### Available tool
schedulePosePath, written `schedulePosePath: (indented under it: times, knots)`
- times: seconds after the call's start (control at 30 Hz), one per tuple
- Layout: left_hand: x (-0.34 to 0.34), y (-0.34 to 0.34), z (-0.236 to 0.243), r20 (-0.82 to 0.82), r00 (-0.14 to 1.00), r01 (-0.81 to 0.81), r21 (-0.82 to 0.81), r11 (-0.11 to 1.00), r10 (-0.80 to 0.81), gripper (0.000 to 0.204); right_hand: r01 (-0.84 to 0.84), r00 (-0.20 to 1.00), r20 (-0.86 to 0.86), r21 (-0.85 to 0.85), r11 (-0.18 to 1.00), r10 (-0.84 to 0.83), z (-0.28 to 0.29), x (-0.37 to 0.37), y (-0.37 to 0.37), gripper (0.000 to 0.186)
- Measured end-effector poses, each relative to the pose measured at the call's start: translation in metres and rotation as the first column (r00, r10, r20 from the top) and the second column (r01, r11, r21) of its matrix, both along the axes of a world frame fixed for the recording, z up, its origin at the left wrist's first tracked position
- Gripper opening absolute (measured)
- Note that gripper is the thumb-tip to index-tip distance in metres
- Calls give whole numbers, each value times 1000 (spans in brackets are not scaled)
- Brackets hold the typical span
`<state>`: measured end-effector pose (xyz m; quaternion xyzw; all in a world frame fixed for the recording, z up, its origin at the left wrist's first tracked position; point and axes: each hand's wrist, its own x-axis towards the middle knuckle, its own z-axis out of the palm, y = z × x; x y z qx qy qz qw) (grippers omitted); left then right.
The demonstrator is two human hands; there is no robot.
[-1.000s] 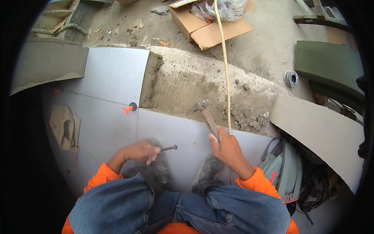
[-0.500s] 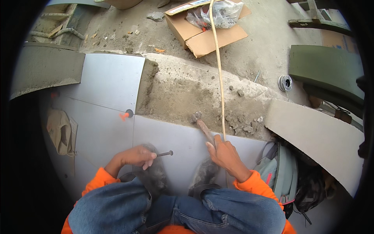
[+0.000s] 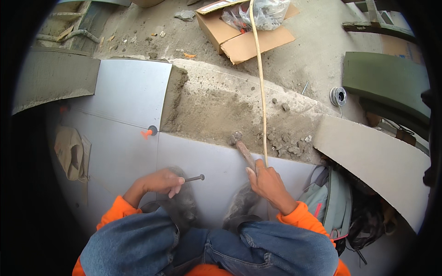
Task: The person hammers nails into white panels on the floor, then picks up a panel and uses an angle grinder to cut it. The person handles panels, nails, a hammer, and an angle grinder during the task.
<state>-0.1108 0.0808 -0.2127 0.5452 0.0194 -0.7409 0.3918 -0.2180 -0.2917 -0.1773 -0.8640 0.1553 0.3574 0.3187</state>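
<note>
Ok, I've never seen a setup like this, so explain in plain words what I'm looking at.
There is no machine arm here, just a person's two bare hands. The view comes from a wide fisheye camera worn on the head and looking down, so straight edges bend near the dark rim.

The left hand holds a dark nail or bolt, its flat head pointing out to the right. The right hand grips a hammer by its handle.

Below and ahead are large grey tiles, with an orange-and-black fitting where tile edges meet. Beyond the nearest tile is a rough strip that looks like mortar; farther off sits an open cardboard box.
</note>
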Motion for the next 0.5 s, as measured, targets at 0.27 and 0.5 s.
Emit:
schedulePosePath:
  times: [0.27, 0.5]
  knots:
    - [3, -1, 1, -34, 999, 0, 38, 999, 1, 52, -45, 996, 77, -70, 997, 50, 2, -2, -2, 35]
    - [3, -2, 4, 0, 1000, -7, -13, 1000, 7, 53, -48, 999, 1, -47, 998, 48, 1, -3, 1, 35]
